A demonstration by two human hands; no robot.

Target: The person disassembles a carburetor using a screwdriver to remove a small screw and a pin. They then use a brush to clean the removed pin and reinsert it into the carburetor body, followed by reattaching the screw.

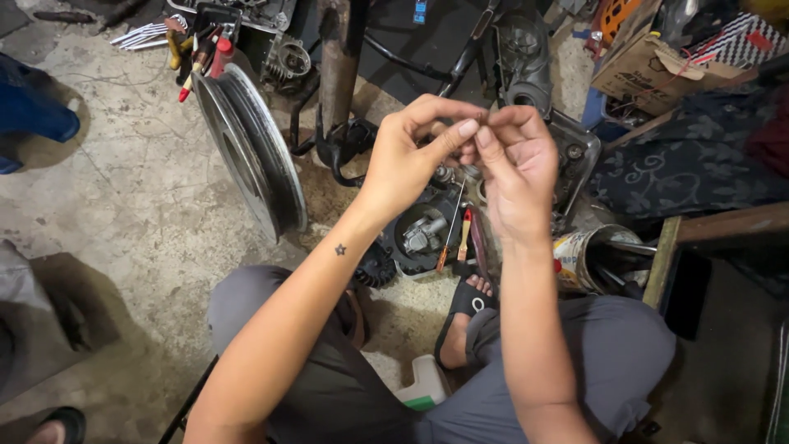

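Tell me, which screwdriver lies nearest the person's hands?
The orange-handled screwdriver on the engine part below the right hand; the other handled tools lie far off, beside the wheel.

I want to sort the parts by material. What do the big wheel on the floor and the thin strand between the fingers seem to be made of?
The wheel looks like bare metal: grey, dull sheen, worn rim. The strand pinched by the left hand and right hand seems to be thin steel wire, pale and straight; too fine to be sure.

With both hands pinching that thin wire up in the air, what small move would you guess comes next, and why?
Probably easing the thin wire further through the tiny part pinched between both hands. The left hand and right hand meet fingertip to fingertip, and the wire hangs straight down from that pinch. The part itself is hidden.
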